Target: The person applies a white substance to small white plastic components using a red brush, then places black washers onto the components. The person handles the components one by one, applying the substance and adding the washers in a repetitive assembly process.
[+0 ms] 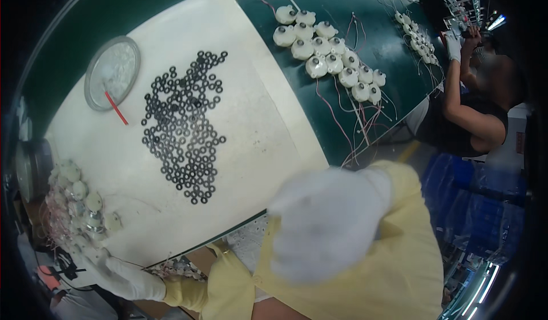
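My left hand (128, 277), in a white glove and yellow sleeve, reaches to the near edge of a heap of round white motor-like units (77, 197) with thin wires. Its fingers look stretched out and apart against the lowest units; their tips blend into the white pile. Close in front of my body, my right hand (328, 223), gloved in white too, is smeared by motion, so its fingers and anything in them cannot be made out. Many small black rings (182, 143) lie spread over the white board (251, 177) beyond my hands.
A round dish (137, 63) of pale grease-like stuff, with a red stick (117, 109), stands at the far left. Wired white units (317, 46) sit in rows on the green tabletop (260, 6). At the right, a co-worker (474, 109) works near blue crates (474, 206).
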The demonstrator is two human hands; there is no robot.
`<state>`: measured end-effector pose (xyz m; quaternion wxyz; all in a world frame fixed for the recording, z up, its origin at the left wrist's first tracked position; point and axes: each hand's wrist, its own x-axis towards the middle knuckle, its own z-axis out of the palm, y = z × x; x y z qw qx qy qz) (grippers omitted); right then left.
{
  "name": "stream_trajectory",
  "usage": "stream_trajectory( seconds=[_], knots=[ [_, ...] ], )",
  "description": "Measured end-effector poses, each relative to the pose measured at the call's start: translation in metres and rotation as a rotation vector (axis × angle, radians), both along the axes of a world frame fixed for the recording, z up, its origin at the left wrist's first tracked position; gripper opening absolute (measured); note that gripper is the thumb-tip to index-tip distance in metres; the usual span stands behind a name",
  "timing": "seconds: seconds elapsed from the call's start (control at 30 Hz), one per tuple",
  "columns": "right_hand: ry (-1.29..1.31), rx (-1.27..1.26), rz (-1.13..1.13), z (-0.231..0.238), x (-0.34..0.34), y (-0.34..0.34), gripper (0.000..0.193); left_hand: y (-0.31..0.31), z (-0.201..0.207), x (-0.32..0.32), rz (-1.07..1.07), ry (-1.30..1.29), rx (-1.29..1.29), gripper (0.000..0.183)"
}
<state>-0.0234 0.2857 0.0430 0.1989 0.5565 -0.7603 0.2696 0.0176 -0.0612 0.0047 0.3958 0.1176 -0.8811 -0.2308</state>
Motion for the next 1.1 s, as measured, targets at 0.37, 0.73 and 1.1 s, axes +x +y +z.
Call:
stream_trajectory(
  seconds=[0.37, 0.73, 1.1],
  knots=[
    [-0.523, -0.139, -0.587, -0.037, -0.007, 0.057, 0.057, 0.066, 0.118, -0.055, -0.623, -0.043, -0.434, 0.063],
    [-0.512, -0.037, -0.622, -0.027, -0.017, 0.059, 0.052, 0.229, 0.043, -0.248, -1.126, -0.545, -0.974, 0.095],
    [-0.467, -0.09, -0.689, -0.033, -0.023, 0.092, 0.056, 0.292, 0.006, -0.27, -1.119, -0.532, -0.953, 0.118]
  ],
)
